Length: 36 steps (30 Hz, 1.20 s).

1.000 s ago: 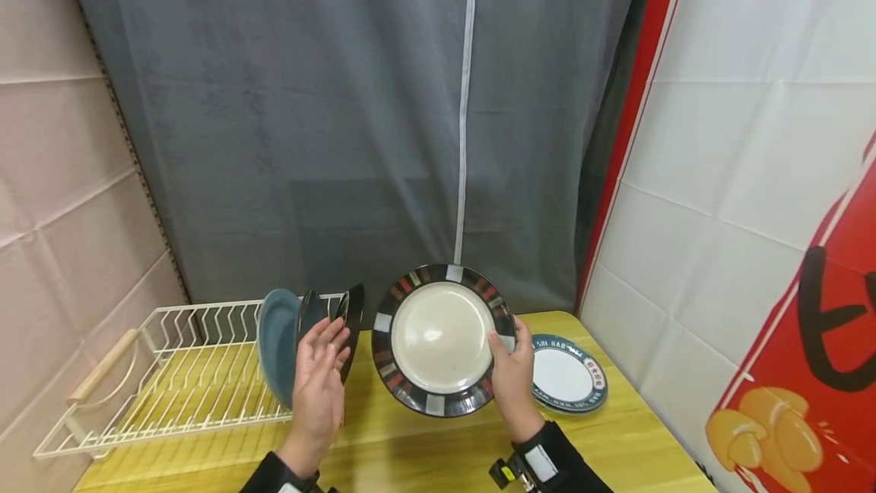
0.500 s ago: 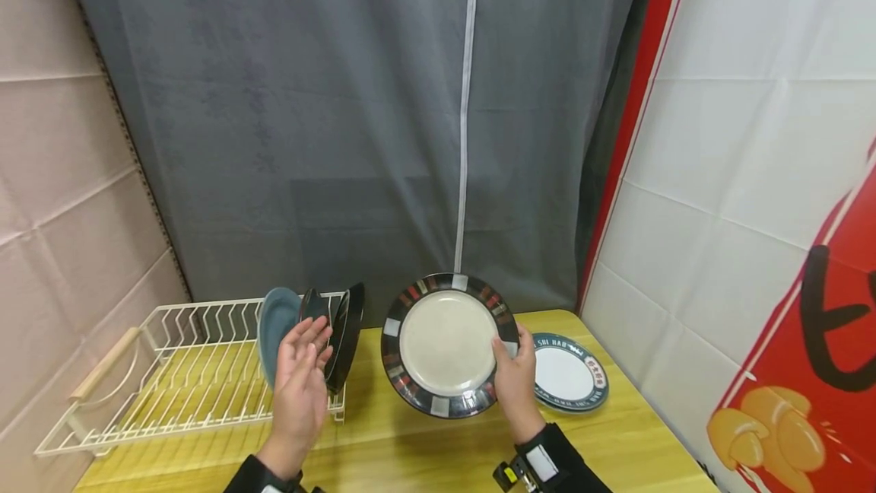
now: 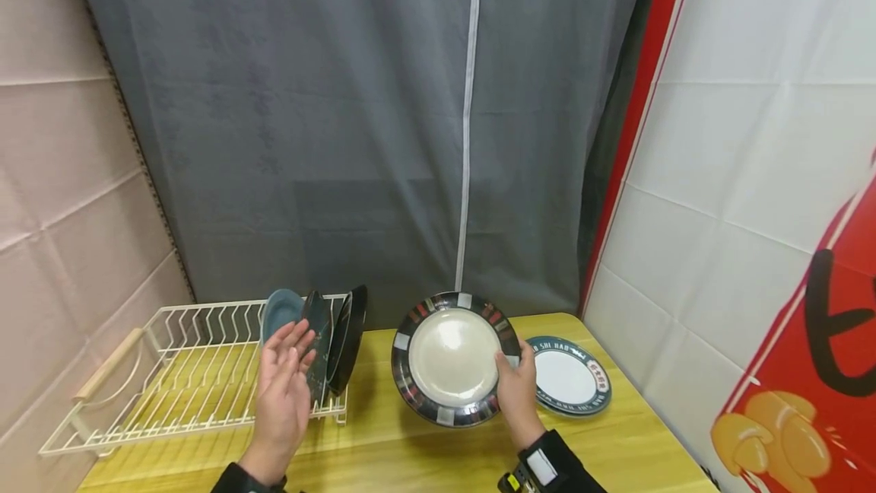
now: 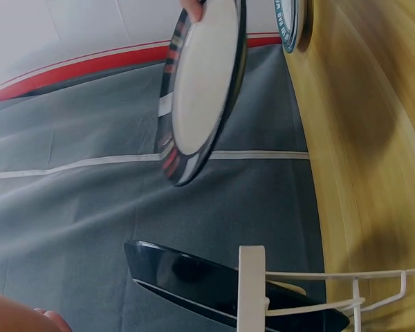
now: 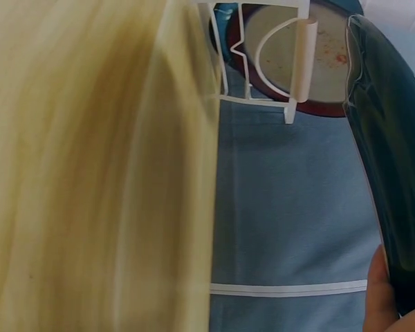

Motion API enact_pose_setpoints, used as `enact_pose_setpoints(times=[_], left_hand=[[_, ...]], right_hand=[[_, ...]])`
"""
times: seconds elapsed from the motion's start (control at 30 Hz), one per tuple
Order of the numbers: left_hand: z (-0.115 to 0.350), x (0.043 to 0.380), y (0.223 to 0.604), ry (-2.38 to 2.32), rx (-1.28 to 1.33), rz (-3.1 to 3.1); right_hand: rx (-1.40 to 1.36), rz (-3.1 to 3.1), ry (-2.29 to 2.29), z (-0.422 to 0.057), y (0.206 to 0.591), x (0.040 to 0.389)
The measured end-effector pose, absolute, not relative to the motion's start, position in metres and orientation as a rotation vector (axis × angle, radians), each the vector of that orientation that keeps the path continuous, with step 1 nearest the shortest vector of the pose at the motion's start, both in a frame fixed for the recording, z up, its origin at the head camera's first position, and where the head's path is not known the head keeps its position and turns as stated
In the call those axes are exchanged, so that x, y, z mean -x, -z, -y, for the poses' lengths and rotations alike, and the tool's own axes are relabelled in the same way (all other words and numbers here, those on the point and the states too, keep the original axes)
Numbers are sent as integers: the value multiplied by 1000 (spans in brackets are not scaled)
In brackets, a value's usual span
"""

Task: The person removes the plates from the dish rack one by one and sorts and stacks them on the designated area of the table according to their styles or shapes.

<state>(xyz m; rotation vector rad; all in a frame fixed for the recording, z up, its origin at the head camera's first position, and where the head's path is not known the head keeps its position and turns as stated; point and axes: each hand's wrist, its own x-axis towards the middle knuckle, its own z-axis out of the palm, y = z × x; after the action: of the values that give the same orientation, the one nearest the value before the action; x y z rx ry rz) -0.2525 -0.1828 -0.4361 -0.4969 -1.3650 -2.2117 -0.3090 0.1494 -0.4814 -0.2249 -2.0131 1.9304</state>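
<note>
My right hand (image 3: 516, 398) pinches the right rim of a round plate (image 3: 453, 356), thumb on its face. The plate has a cream middle and a dark, patterned rim, and is tilted up above the table. Its dark underside faces the right wrist view. My left hand (image 3: 284, 394) is held with fingers extended in front of a white wire dish rack (image 3: 171, 430), holding nothing. In the rack's right end stand a blue plate (image 3: 279, 312), a dark patterned plate (image 3: 317, 322) and a black plate (image 3: 350, 337); the left hand partly hides the first two.
Green-rimmed white plates (image 3: 564, 375) lie stacked at the right of the wooden table (image 3: 404, 459). The rack has a wooden handle (image 3: 108, 365) at its left end. A grey curtain (image 3: 328, 135) hangs behind, with cloth walls on both sides.
The right hand's plate has moved down and slightly right. My left hand has moved left and toward me, uncovering more of the black and dark patterned plates.
</note>
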Motion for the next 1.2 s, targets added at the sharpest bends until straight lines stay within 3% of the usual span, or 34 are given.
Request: enact_pose_setpoints(times=[1.2], left_hand=[[212,245,443,2204,377,1290]], right_hand=[[259,2117,-1763,-145,533,325]])
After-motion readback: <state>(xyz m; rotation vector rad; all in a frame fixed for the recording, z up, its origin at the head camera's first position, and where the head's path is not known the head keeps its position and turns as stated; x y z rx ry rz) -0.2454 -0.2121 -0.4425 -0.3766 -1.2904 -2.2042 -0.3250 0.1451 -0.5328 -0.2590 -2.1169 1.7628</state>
